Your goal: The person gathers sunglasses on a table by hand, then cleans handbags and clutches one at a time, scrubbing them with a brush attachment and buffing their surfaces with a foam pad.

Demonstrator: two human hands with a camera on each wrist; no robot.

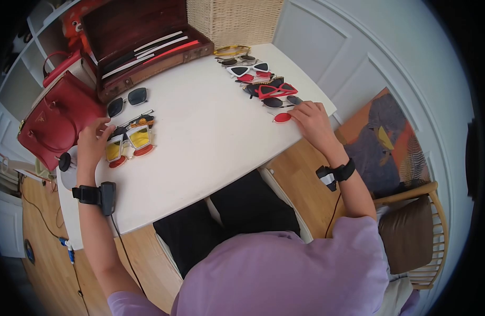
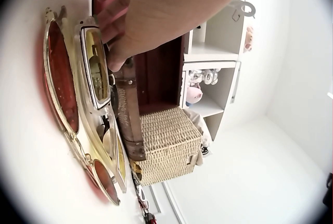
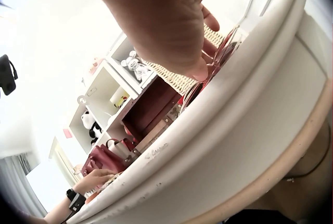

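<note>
At the table's left, the left hand (image 1: 93, 143) has its thumb and fingers apart beside the ends of stacked glasses: yellow-lensed ones (image 1: 139, 138), red-lensed ones (image 1: 143, 150) and a dark pair behind. The left wrist view shows its thumb near the yellow-lensed frame (image 2: 98, 70); contact is unclear. On the right, the right hand (image 1: 313, 126) pinches one end of red-lensed glasses (image 1: 282, 118) near the table edge, covering their other lens. In the right wrist view its thumb and fingers lie around the glasses (image 3: 225, 52).
More glasses, among them white (image 1: 241, 70) and red-framed (image 1: 276, 90) pairs, run in a row behind the right hand. Square dark sunglasses (image 1: 127, 102) lie behind the left hand. An open brown case (image 1: 158, 62), red bag (image 1: 55, 118) and wicker basket (image 1: 234, 21) stand at the back and left.
</note>
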